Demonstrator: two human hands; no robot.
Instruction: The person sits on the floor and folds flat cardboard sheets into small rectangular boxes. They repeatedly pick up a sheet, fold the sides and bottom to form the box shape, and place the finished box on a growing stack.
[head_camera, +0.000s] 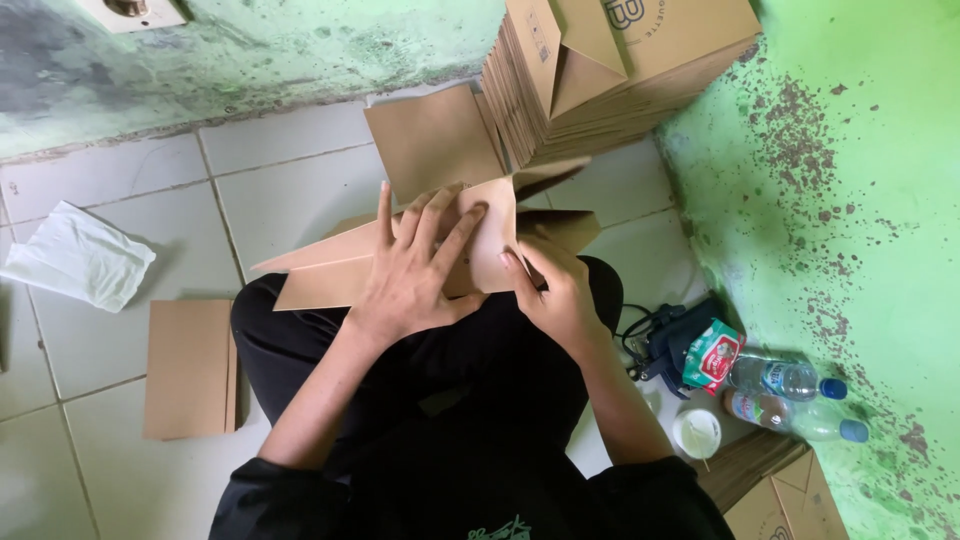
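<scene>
Left hand (410, 275) flat, open on cardboard box blank (400, 260), right hand (555, 295) pinching flap at 3 o'clock: keep creases square w/ firm pressure.

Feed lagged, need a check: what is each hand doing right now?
Left hand: open, fingers spread flat on the cardboard piece.
Right hand: closed, pinching the same cardboard piece.
</scene>
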